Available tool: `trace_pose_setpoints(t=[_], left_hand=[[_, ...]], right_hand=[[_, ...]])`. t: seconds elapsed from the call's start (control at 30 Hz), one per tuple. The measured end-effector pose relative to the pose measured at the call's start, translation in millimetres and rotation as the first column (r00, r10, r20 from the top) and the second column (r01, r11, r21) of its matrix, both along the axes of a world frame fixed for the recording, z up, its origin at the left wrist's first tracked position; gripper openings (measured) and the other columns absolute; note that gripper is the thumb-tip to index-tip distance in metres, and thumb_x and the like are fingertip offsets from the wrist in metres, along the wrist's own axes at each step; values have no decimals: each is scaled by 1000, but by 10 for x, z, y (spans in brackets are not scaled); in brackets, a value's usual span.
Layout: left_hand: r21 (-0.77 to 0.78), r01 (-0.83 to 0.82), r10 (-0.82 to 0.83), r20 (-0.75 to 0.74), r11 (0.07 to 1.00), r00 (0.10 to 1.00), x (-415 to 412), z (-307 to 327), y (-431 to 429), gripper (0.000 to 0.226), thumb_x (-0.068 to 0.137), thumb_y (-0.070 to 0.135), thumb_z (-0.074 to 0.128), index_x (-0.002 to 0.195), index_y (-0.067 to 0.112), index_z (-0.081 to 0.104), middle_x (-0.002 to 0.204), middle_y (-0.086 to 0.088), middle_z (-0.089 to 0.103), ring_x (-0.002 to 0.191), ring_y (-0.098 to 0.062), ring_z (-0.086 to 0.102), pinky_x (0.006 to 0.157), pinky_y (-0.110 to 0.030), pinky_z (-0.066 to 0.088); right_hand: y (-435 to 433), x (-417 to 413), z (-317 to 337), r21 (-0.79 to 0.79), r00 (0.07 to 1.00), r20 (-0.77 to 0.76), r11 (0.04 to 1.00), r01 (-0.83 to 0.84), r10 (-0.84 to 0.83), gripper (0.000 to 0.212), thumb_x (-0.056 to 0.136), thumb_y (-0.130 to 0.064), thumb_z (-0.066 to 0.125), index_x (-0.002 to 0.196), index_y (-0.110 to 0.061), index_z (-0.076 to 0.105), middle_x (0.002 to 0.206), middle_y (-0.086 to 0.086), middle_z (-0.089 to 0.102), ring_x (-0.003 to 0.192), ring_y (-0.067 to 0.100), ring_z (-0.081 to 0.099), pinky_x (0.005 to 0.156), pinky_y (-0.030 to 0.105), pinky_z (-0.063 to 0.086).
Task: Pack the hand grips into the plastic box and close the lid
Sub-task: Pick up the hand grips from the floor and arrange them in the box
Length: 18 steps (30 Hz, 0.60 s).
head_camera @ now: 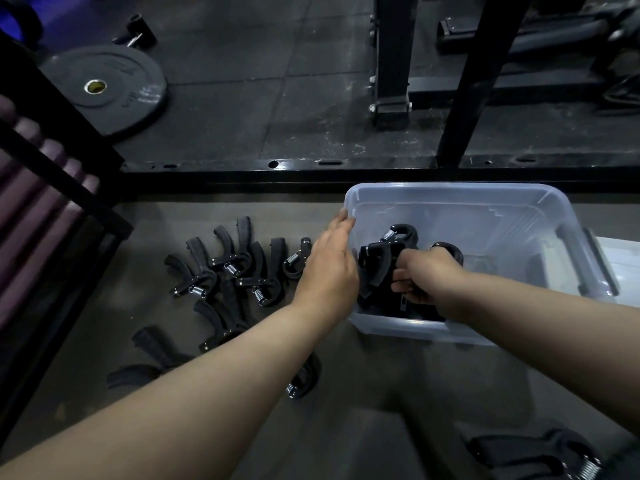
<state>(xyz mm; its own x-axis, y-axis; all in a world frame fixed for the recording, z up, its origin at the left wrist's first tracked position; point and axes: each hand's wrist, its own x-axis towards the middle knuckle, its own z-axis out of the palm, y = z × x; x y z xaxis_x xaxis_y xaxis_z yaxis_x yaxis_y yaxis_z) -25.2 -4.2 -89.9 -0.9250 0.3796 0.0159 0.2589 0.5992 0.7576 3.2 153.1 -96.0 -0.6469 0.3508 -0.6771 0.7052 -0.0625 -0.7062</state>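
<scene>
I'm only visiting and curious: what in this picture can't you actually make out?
Head view:
- The number of hand grips in the plastic box: the right hand covers them.
- The count of floor grips: the left hand and forearm hide some.
- Pale object beside the box: cut off by the right edge, possibly the lid.
- Corner grip: cut off by the bottom edge.

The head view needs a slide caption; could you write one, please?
Right hand holds hand grips inside the plastic box; left hand touches its rim; loose grips lie beside it.
</scene>
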Motion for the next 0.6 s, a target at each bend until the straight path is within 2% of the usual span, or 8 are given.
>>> trace_pose_setpoints(t=[0.17,0.23,0.3,0.37,0.43,0.53,0.6], left_hand=[[6,-3,3,6,1000,1000,-5,-11,-3,54,99,8,31,151,21,33,160,11,24,146,-3,19,115,-17,12],[5,-9,9,10,1000,1000,-2,-14,0,54,99,8,31,151,21,33,160,13,24,146,-3,18,114,-16,12],[-2,-7,7,6,1000,1000,-3,-23,2,54,99,8,30,151,22,32,160,13,23,146,-2,18,113,-16,12],[-7,-3,3,-1,1000,1000,-10,-29,2,54,98,8,30,151,21,32,160,13,23,145,-2,18,113,-15,11],[-7,-3,3,-5,1000,1000,-15,-31,0,55,98,7,30,151,21,33,160,13,23,145,-2,17,112,-13,11],[-1,-5,5,-3,1000,1000,-17,-36,0,55,98,7,30,151,21,33,159,14,23,146,-2,18,112,-14,11],[0,-6,6,-7,1000,1000,-15,-47,1,55,98,6,30,151,21,33,159,13,23,146,-2,18,113,-15,12]], right_hand=[[-35,-2,-66,-23,998,50,999,-22,24,7,88,-14,48,84,-13,54,61,3,57,63,21,61,60,28,46],[-37,7,-48,-8,994,78,997,-76,77,17,91,-18,46,94,-5,57,69,12,64,63,24,60,62,31,48],[-39,7,-17,91,969,147,973,-212,197,34,90,-23,42,108,4,53,82,24,69,59,28,59,58,31,45],[-35,25,48,278,892,271,858,-433,363,41,95,-27,36,118,7,42,91,26,66,60,31,62,48,22,39],[1,29,90,415,827,331,717,-560,454,40,98,-30,37,120,4,37,90,21,65,61,29,65,45,23,41],[76,1,60,533,790,359,586,-610,497,37,92,-34,46,112,-4,42,77,6,61,60,22,64,53,26,49],[83,-13,27,538,801,330,598,-595,500,37,90,-33,45,108,-1,47,76,7,62,64,24,66,58,29,53]])
